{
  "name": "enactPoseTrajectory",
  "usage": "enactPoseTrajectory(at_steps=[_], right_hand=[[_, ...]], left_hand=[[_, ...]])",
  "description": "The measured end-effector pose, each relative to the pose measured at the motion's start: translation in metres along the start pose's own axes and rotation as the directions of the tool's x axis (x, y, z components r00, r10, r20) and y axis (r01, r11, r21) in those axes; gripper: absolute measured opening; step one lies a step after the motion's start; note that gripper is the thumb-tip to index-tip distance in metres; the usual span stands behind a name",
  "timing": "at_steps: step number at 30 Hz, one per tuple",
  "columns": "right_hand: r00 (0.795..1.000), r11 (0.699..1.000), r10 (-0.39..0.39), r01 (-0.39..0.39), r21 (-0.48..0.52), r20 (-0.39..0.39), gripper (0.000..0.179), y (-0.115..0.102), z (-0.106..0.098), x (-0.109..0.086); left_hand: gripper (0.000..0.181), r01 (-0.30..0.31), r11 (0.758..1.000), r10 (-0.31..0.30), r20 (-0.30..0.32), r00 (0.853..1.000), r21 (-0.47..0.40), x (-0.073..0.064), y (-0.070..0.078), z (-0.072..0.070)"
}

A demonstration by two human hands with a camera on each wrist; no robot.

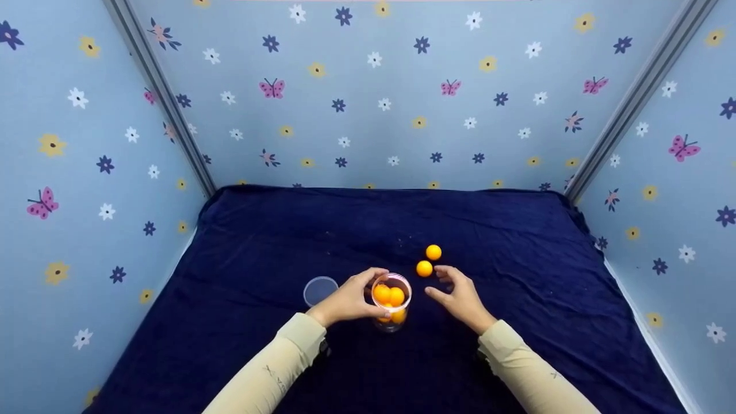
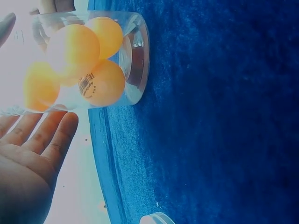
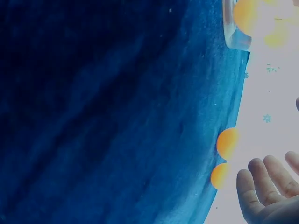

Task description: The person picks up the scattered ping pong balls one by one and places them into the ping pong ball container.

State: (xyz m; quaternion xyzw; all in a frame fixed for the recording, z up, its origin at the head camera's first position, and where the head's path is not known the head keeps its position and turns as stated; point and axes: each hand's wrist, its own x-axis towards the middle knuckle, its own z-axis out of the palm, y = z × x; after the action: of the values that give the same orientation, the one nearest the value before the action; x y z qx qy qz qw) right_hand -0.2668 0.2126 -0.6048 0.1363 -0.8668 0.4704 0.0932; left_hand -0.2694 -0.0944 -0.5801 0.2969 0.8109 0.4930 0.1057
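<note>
My left hand grips a clear plastic jar near its top, thumb on the near side and fingers on the far side. Inside the jar lie several orange table tennis balls, one showing printed marks in the left wrist view. To the right of the jar, two more orange balls rest on the cloth: a nearer ball and a farther ball. Beside the nearer one is my right hand, its thumb and fingers apart and nothing between them. A round translucent lid lies left of the jar, partly behind my left hand.
A dark blue cloth with some wrinkles covers the table. Light blue walls with flower and butterfly prints stand behind and on both sides, with grey metal posts at the corners.
</note>
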Motion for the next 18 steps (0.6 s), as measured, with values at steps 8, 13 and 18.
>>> enactPoseTrajectory(at_steps=[8, 13, 18], right_hand=[[0.999, 0.999, 0.048, -0.047, -0.027, 0.026, 0.054, 0.012, -0.001, 0.008], [0.999, 0.998, 0.041, -0.039, -0.043, 0.029, 0.056, 0.020, -0.002, 0.012], [0.999, 0.998, 0.032, -0.030, -0.047, 0.042, 0.056, 0.022, -0.004, 0.015]], left_hand=[[0.083, -0.011, 1.000, 0.011, -0.008, 1.000, -0.024, -0.002, 0.001, 0.001], [0.083, -0.008, 1.000, 0.008, -0.018, 1.000, -0.025, -0.002, 0.000, 0.003], [0.082, -0.014, 1.000, 0.014, -0.030, 0.999, -0.018, -0.001, 0.000, 0.003]])
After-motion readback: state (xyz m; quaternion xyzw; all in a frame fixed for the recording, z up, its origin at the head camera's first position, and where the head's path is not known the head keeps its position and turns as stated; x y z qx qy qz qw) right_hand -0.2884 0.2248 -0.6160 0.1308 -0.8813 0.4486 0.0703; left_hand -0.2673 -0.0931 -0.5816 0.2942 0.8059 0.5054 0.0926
